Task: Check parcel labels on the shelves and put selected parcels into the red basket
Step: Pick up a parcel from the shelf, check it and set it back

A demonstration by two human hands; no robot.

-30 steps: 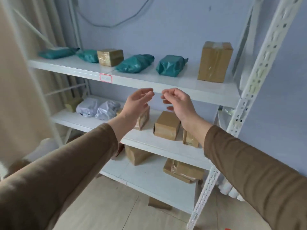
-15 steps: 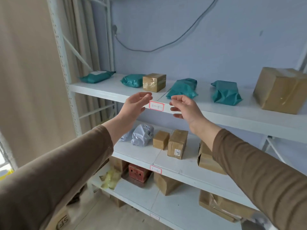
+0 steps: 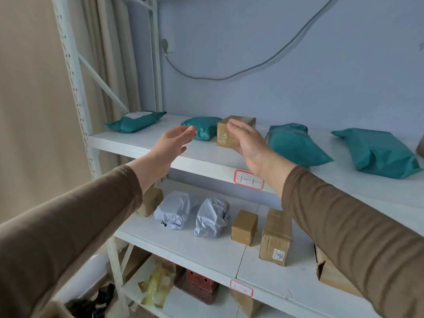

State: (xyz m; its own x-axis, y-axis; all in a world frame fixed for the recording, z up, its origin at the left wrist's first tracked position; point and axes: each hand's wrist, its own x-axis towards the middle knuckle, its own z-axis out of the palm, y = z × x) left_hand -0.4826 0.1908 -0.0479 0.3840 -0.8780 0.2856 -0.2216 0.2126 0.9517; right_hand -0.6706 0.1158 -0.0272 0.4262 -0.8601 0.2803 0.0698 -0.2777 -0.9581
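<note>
Target parcel: small brown cardboard box wrapped in clear tape (image 3: 231,131), standing on the top white metal shelf (image 3: 142,143), between two teal parcels.
Right hand (image 3: 246,143): raised in front of the box, fingers extended and spread loosely, palm facing left; it overlaps the box's right side in the view, but contact cannot be confirmed.
Left hand (image 3: 173,143): raised to the left of the box, fingers apart and extended, palm facing right, holding nothing; clear of the box.
Neighbouring parcels, top shelf: teal plastic mailer bag (image 3: 202,127) just left of the box; flat teal mailer with a white label (image 3: 135,120) further left; two larger teal mailers to the right.
Shelf tag: red-bordered white sticker (image 3: 249,179) on the shelf's front edge, below the right wrist.
Middle shelf: two crumpled grey plastic bags (image 3: 192,214), small plain cardboard cube (image 3: 244,227), tall taped cardboard box with a label (image 3: 276,237).
Sleeves: brown, long, both arms.
Red basket: not visible.
</note>
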